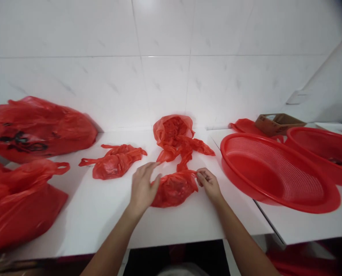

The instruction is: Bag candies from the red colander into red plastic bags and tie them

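Note:
A small filled red plastic bag (175,189) lies on the white table in front of me, its contents not clear through the film. My right hand (209,184) pinches a corner of this bag on its right side. At the bag's left side is my left hand (143,186), thumb and fingers apart; whether it touches the film I cannot tell. Just behind lies a crumpled heap of red plastic bags (175,132), with loose strips trailing forward. To the left sits another small filled red bag (113,163) with its handles up.
Two large red bags, one at the back (41,130) and one at the front (21,203), take up the left side. On the right stand a red plastic basket (254,172), a second red basin (317,143) and a cardboard box (277,124). A tiled wall (165,76) closes the back.

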A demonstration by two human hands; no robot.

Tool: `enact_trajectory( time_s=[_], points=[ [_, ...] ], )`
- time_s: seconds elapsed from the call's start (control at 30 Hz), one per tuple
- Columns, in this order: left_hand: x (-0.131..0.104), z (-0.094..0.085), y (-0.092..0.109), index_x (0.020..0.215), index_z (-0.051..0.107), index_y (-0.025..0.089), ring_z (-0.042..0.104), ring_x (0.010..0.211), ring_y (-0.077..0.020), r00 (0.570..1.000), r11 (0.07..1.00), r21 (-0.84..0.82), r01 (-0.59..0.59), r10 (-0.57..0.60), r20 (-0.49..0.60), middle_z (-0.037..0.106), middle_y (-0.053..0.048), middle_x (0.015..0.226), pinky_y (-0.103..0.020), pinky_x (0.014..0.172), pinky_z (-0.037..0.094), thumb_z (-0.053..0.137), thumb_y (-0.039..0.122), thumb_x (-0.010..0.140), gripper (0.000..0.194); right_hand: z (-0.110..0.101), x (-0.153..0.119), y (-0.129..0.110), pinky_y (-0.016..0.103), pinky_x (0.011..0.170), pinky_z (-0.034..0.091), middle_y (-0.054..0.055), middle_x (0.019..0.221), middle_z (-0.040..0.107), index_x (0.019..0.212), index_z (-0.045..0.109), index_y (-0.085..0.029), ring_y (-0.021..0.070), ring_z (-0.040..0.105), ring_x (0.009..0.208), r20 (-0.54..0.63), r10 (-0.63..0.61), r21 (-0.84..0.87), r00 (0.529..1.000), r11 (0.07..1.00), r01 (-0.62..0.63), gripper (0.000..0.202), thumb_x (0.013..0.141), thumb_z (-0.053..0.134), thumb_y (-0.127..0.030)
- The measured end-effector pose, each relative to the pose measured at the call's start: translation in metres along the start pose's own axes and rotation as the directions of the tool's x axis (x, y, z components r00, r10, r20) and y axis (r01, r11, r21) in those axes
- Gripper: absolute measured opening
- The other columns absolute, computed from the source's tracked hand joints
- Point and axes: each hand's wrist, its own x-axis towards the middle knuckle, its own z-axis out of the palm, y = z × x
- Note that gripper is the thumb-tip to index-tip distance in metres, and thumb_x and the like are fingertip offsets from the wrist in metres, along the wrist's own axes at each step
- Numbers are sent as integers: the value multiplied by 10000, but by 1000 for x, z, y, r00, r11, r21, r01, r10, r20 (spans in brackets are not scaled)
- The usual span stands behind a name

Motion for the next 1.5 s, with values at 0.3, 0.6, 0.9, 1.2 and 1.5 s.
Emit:
enact_trajectory(
  time_s=[0.3,0.6,0.9,1.2,1.5],
  points=[
    [11,3,24,922,674,219,651,838,-210,876,982,-188,31,64,479,714,-26,924,-328,772,497,520,330,892,192,-24,4,-2,217,472,257,-78,561,272,800,514,-223,81,254,494,-178,64,363,982,932,4,275,851,643,-461],
    [44,-137,-56,994,691,218,632,891,-217,717,948,-35,315,-214,663,692,-19,940,-308,803,489,577,526,845,361,-25,9,8,207,453,249,-74,532,348,771,552,-194,70,300,485,-289,240,373,927,920,-122,268,792,719,-402],
    [81,-164,-137,1057,720,193,668,952,-284,716,931,306,200,-352,603,751,-62,1008,-367,890,506,653,445,693,448,-22,8,11,224,489,257,-67,529,390,791,580,-203,83,321,508,-266,244,227,933,956,-186,266,792,714,-433],
    [95,-116,-178,952,657,199,553,1197,-338,877,879,473,60,-273,395,621,-129,1282,-405,1004,414,555,339,663,337,-18,7,13,235,502,242,-70,524,383,796,564,-208,92,313,515,-250,228,78,941,973,-215,302,801,694,-481],
    [82,-103,-165,909,499,230,613,738,-237,843,909,410,75,-278,461,618,-19,759,-326,669,429,477,349,754,197,-16,7,10,238,501,246,-68,517,385,794,563,-206,98,319,508,-224,234,2,946,971,-240,349,791,682,-534]
  ],
)
